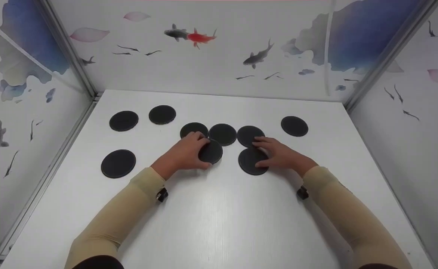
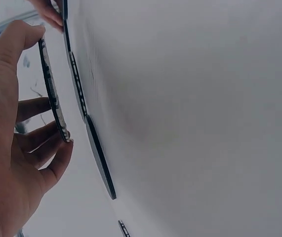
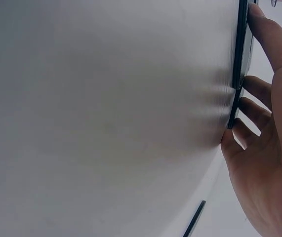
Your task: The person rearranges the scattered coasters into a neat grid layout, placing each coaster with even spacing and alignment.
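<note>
My left hand [image 1: 189, 151] grips a round black disc [image 1: 212, 152] by its edge, thumb on one side and fingers on the other. In the left wrist view this disc [image 2: 54, 94] is held tilted above the table, its underside patterned in light and dark. Behind it lie a black disc [image 1: 191, 128], a middle disc [image 1: 222, 134] and a third disc [image 1: 249, 133] in a touching row. My right hand [image 1: 280, 154] rests its thumb on a nearer disc [image 1: 249, 162], while its fingertips touch the third disc at the seam between the two.
On the white table [image 1: 219, 224], separate black discs lie at the far left [image 1: 124, 121], beside it [image 1: 162, 114], nearer left [image 1: 118, 163] and far right [image 1: 294, 126]. A wall [image 1: 211, 67] printed with fish closes the back, and side walls stand left and right.
</note>
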Tool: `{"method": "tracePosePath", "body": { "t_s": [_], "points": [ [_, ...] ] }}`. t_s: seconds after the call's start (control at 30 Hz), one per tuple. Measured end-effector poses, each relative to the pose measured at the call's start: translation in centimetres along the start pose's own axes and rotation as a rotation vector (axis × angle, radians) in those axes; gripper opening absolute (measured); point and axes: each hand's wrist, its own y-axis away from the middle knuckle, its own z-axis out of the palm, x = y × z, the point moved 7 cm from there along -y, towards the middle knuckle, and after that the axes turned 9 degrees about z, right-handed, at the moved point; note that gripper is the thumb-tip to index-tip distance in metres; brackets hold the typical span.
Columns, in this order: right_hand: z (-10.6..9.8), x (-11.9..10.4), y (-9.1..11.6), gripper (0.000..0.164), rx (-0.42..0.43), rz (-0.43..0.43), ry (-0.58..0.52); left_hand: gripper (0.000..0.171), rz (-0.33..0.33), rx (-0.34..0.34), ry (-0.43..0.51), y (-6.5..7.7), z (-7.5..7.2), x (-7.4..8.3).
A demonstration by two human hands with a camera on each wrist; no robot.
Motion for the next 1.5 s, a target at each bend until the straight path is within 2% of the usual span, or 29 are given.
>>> {"method": "tracePosePath", "body": {
  "t_s": [0.53, 1.0, 1.2, 1.5],
  "points": [
    [0.2, 0.2, -0.3, 0.089, 0.009, 0.011, 0.031, 0.085, 0.038, -0.054, -0.038, -1.7, 1.5, 2.1],
    [0.2, 0.2, -0.4, 0.091, -0.011, 0.002, 0.024, 0.088, 0.034, -0.1, -0.056, -2.4, 2.5, 3.5],
    [0.2, 0.3, -0.5, 0.09, 0.001, -0.018, 0.018, 0.084, 0.04, -0.094, -0.074, -2.9, 2.5, 4.1],
    [0.0, 0.0, -0.3, 0.089, 0.009, -0.015, 0.008, 0.087, 0.023, -0.121, -0.094, -3.3, 3.0, 4.4]
  ]
}}
